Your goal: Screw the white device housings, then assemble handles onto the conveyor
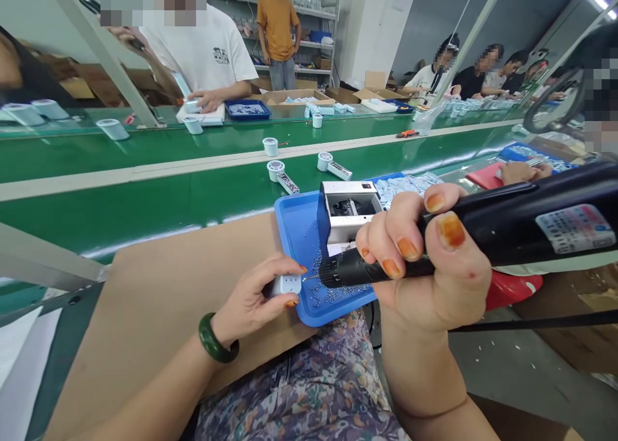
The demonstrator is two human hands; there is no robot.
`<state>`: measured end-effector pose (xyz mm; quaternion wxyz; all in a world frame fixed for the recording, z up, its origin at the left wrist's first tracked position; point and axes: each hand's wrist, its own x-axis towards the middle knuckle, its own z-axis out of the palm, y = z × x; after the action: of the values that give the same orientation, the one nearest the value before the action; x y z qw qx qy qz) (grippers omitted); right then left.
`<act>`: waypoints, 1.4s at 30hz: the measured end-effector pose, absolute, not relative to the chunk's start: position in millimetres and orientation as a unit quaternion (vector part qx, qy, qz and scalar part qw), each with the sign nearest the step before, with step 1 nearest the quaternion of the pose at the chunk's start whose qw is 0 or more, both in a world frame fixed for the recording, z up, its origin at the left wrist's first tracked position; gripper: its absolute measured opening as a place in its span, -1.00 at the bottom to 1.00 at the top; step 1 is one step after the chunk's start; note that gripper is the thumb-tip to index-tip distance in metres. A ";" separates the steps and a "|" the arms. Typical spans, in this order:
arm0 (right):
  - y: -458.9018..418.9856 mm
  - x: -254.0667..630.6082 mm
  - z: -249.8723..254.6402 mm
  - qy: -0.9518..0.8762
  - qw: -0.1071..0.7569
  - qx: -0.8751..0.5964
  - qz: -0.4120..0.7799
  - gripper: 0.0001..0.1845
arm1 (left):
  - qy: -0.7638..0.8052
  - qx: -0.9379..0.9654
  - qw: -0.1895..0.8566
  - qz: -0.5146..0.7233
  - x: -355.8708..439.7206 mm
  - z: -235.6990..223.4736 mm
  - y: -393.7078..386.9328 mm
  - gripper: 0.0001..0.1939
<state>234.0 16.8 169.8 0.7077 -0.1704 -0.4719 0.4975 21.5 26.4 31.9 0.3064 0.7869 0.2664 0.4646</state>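
My right hand (429, 254) is wrapped round a black electric screwdriver (492, 228), held level with its bit pointing left. In my left hand (261, 290) a small pale-blue plastic part (291, 284) with small holes in its face is pinched between thumb and fingers. The bit's tip is at or very near the part's right edge; whether it touches, I cannot tell. Beneath the tool lies a blue tray (294, 219) with many loose small screws (338, 294). A white-and-black screw feeder box (350, 212) stands in the tray.
Brown cardboard (168, 286) covers the bench at my left. Beyond it runs a green conveyor belt (203, 196) carrying several pale-blue round-headed pieces (276, 169). Pale-blue parts (410, 187) are heaped behind the tray. Across the belt a person in a white shirt (207, 55) works; other people sit at the right.
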 end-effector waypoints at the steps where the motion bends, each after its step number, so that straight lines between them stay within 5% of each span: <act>1: 16.9 233.4 168.8 -0.469 0.706 -0.167 0.504 -0.65 | 0.262 0.787 0.307 0.467 22.2 32.6 26.1 -0.67; 9: 13.5 233.1 167.8 -0.421 0.735 -0.151 0.511 -0.71 | 0.312 0.777 0.262 0.481 32.0 43.0 20.3 -0.86; 33: 11.5 241.4 161.8 -0.383 0.765 -0.161 0.492 -0.73 | 0.297 0.782 0.257 0.485 39.3 46.8 18.2 -0.77; 38: 13.0 242.9 162.3 -0.400 0.771 -0.177 0.463 -0.72 | 0.298 0.810 0.244 0.443 39.9 40.0 19.2 -0.88; 42: 13.6 242.6 162.7 -0.435 0.758 -0.184 0.450 -0.68 | 0.299 0.818 0.217 0.440 39.7 35.1 19.2 -0.70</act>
<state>242.6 13.6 162.7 0.7578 -0.1839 -0.4351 0.4500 39.7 19.2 35.1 0.2172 0.8182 0.2990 0.4404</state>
